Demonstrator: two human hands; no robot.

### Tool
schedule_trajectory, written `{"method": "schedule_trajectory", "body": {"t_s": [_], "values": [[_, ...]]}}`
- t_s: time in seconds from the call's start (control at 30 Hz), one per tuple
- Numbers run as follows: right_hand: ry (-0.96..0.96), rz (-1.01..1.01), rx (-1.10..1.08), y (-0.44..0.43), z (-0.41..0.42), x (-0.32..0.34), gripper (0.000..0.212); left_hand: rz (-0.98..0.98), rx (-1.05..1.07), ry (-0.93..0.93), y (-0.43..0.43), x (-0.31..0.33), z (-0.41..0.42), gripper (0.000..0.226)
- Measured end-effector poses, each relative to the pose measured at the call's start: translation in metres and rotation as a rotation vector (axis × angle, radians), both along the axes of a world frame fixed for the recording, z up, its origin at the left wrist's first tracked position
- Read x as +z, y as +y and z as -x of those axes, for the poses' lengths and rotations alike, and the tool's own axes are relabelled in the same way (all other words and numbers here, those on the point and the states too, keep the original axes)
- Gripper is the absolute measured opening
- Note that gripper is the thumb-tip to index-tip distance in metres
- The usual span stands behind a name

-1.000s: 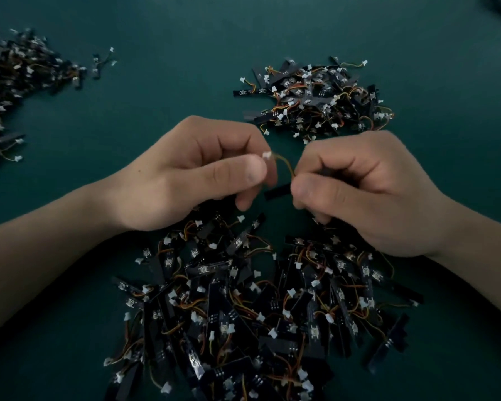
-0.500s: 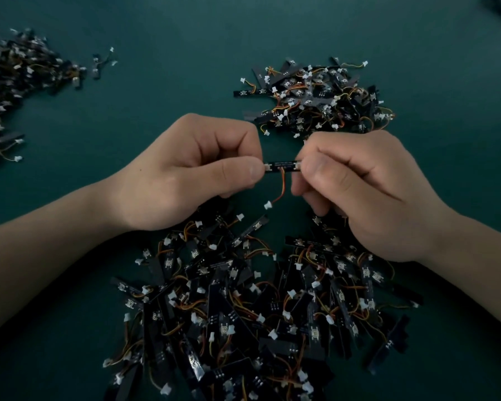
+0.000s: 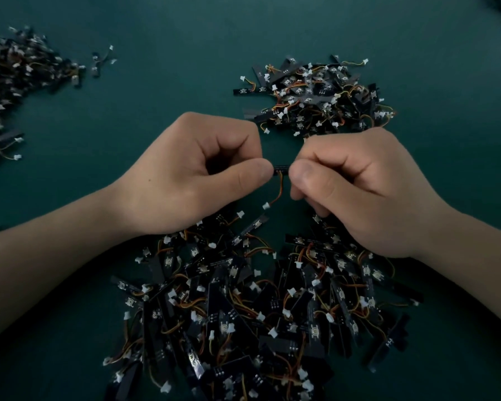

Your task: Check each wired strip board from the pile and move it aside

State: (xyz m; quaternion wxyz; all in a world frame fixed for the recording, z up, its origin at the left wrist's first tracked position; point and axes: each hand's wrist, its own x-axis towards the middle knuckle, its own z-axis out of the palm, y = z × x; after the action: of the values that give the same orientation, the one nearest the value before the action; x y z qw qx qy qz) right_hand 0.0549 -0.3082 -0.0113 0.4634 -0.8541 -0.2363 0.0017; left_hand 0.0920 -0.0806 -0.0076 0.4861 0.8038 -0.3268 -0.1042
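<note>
Both hands hold one small black strip board (image 3: 281, 168) level in the air, above the near pile. My left hand (image 3: 203, 172) pinches its left end between thumb and curled fingers. My right hand (image 3: 350, 186) pinches its right end the same way. Only a short middle piece of the board shows between the two thumbs. An orange wire (image 3: 278, 192) hangs down from it and ends in a white connector (image 3: 265, 206). The big pile of wired strip boards (image 3: 258, 308) lies under and in front of my wrists.
A smaller heap of strip boards (image 3: 315, 96) lies beyond my right hand. Another heap (image 3: 15, 82) spreads along the far left edge, with a stray board (image 3: 99, 60) beside it. The surface is a dark green mat (image 3: 156, 82).
One second ago the board was bunched between my fists with the wire up. It is now turned flat and held by both ends, the wire dangling; my thumbs have closed in toward each other.
</note>
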Motion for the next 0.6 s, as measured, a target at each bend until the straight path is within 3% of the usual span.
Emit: {"method": "schedule_trajectory", "body": {"t_s": [0.2, 0.37, 0.5, 0.6], "values": [[-0.011, 0.016, 0.005, -0.0001, -0.0004, -0.0005, 0.035, 0.001, 0.013, -0.043, -0.0001, -0.0009, 0.0002, 0.032], [-0.001, 0.022, 0.026, 0.0002, -0.0005, -0.0015, 0.049, 0.019, 0.023, -0.071, 0.0003, -0.0007, 0.0006, 0.031], [0.027, -0.173, 0.018, -0.0018, -0.0048, -0.0021, 0.046, 0.053, 0.0, 0.059, 0.0021, 0.0009, -0.0001, 0.03], [0.045, -0.37, -0.125, -0.0035, -0.0098, -0.0035, 0.034, -0.11, -0.137, 0.124, 0.0056, 0.0041, -0.0008, 0.026]]}}
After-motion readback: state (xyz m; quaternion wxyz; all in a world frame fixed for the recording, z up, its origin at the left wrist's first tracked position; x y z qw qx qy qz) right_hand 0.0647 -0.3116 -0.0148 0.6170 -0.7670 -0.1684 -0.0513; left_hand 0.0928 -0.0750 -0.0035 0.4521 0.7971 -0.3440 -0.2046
